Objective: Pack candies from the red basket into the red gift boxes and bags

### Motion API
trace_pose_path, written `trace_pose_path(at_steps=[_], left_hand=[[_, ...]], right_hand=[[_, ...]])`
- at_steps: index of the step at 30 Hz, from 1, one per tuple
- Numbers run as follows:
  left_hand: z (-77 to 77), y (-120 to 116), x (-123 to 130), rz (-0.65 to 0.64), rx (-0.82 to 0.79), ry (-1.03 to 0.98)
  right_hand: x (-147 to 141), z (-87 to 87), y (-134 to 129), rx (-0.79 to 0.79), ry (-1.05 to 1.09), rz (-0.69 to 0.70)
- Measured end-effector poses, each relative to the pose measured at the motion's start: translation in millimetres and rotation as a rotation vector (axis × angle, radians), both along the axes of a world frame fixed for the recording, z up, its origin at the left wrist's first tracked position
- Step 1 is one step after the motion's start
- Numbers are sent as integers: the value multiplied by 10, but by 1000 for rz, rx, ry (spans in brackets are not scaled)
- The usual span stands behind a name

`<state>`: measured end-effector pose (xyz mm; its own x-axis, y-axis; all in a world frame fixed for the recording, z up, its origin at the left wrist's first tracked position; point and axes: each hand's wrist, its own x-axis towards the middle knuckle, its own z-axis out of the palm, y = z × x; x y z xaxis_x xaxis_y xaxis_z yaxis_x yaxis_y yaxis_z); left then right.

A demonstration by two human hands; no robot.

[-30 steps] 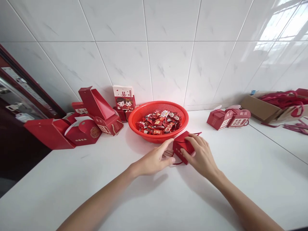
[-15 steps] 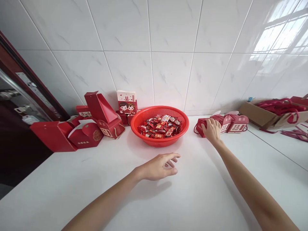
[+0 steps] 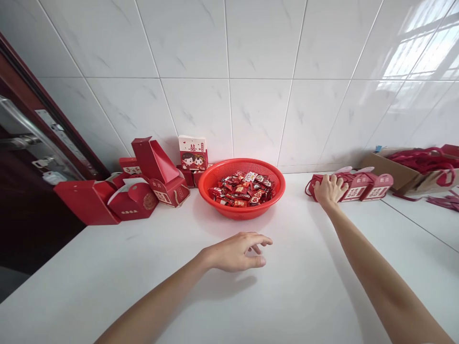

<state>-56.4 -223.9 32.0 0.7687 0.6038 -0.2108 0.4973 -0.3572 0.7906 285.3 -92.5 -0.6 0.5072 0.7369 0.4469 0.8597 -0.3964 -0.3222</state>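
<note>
My right hand (image 3: 329, 190) has its fingers bent over the leftmost red box (image 3: 314, 184) in a row of red gift boxes at the right. Beside it stand two more boxes, the outer one (image 3: 377, 187) with a pale printed panel. In front of the basket, my left hand (image 3: 241, 252) hovers above the white table (image 3: 287, 286), fingers apart and holding nothing. A red plastic basket (image 3: 242, 214) with wrapped candies (image 3: 241, 190) in it sits at the centre.
Several red boxes (image 3: 134, 200) in different shapes stand at the left, near a dark door frame. A box with a printed couple (image 3: 193, 154) leans by the tiled wall. At the far right, a cardboard box (image 3: 390, 167) holds dark red ribbons.
My right hand and the row of gift boxes have moved right, away from the basket. My left hand stays nearly where it was. The view has shifted slightly.
</note>
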Motion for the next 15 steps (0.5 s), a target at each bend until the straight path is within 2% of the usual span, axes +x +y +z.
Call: trace_pose_path(at_steps=[6, 9, 12, 14, 15], left_hand=[[182, 48, -120, -17, 133, 16], [362, 97, -288, 62, 223, -22], [572, 170, -547, 303, 307, -108], [701, 243, -766, 557, 375, -170], [754, 287, -887, 694, 421, -211]], right_hand=[[-95, 31, -187, -79, 10, 32], [-118, 38, -298, -164, -2, 23], [-131, 29, -464, -152, -86, 31], [-206, 5, -632, -68, -201, 153], [-280, -15, -738, 5, -249, 266]])
